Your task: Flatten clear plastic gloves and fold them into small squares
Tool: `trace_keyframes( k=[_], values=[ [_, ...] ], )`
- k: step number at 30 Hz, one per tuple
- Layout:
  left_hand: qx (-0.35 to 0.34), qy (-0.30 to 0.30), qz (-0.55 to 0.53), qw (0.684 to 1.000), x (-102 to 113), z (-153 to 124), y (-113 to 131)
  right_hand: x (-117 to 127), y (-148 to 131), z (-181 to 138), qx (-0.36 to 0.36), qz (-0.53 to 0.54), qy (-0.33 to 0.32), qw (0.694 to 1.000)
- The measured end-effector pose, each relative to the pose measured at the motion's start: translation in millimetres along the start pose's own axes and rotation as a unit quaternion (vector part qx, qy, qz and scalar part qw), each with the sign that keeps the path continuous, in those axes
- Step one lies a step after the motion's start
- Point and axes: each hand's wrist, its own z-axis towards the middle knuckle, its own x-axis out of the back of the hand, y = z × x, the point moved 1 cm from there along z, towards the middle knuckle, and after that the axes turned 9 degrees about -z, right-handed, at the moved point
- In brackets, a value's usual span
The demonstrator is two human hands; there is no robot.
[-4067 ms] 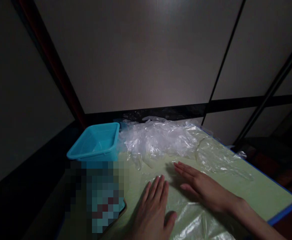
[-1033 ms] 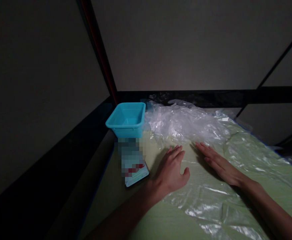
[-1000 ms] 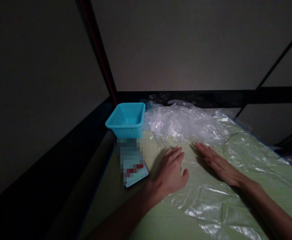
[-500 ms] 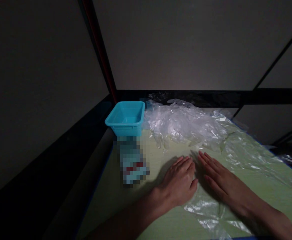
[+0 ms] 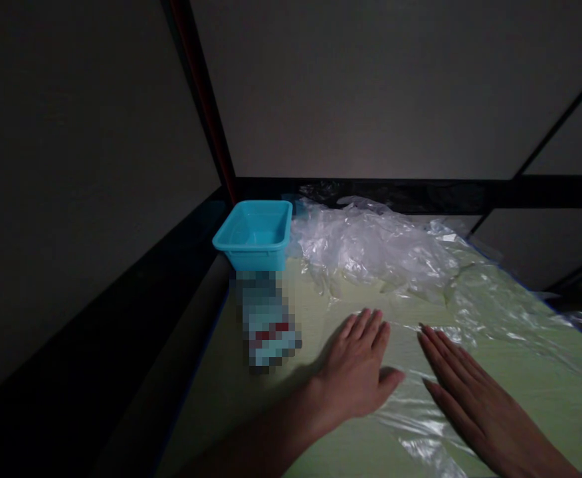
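Note:
A thin, clear plastic glove or bag [image 5: 410, 405] lies on the pale green tabletop [image 5: 321, 458] between my hands; its exact kind is hard to tell. My left hand [image 5: 358, 372] rests flat, fingers stretched forward and thumb out toward the plastic. To the right, my right hand [image 5: 475, 392] is held straight with its fingers together and the thumb apart, over the right side of the sheet. Neither hand grips anything. Beyond them spreads a heap of crumpled clear plastic [image 5: 371, 239].
A turquoise plastic basin [image 5: 255, 259] stands at the far left corner. In front of it lies a pixelated, unreadable item [image 5: 268, 325]. More loose clear film [image 5: 500, 299] trails along the right edge. Grey wall panels [image 5: 361, 93] rise behind the table.
My right hand has moved right and toward me, away from my left. My left hand's fingers and thumb have spread out. More of the plastic between them shows.

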Motion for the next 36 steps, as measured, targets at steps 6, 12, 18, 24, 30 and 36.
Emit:
trace_keyframes(
  k=[6,12,18,24,30,36],
  values=[
    [0.015,0.002,0.001,1.0,-0.1,-0.3,0.4,0.1,-0.1,-0.6,-0.005,-0.009,0.005,1.0],
    [0.046,0.027,0.023,0.998,-1.5,-3.0,-5.8,0.8,-0.1,-0.4,-0.003,-0.01,0.011,1.0],
    [0.048,0.034,0.038,0.998,-0.9,-3.8,-10.8,0.9,2.9,-2.2,-0.011,-0.016,0.011,1.0],
    [0.043,0.033,0.04,0.998,-3.0,-3.9,-11.6,0.3,15.4,-14.3,-0.032,-0.026,0.011,0.999],
    [0.045,0.027,0.043,0.998,-3.4,-3.9,-12.8,-5.5,23.3,-24.2,-0.049,-0.029,0.005,0.998],
    [0.042,0.029,0.051,0.997,-3.5,-3.3,-12.9,-3.1,22.1,-22.5,-0.047,-0.039,0.013,0.998]
  ],
)
